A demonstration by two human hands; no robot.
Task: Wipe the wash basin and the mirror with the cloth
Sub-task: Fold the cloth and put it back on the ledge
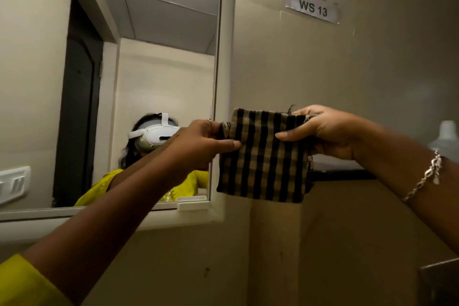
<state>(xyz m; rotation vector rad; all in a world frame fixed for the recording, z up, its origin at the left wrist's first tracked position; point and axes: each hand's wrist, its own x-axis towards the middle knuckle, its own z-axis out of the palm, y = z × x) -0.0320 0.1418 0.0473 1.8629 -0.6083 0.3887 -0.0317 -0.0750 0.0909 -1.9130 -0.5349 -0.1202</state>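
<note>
Two hands, left hand point(198, 143) and right hand point(323, 131), pinch one checked cloth point(263, 156) beside one mirror point(154, 57).

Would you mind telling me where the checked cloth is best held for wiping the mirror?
Grip the cloth along its top edge, coming from the sides as the left hand and right hand do now. It hangs as a flat folded square, ready to press against the mirror.
</note>
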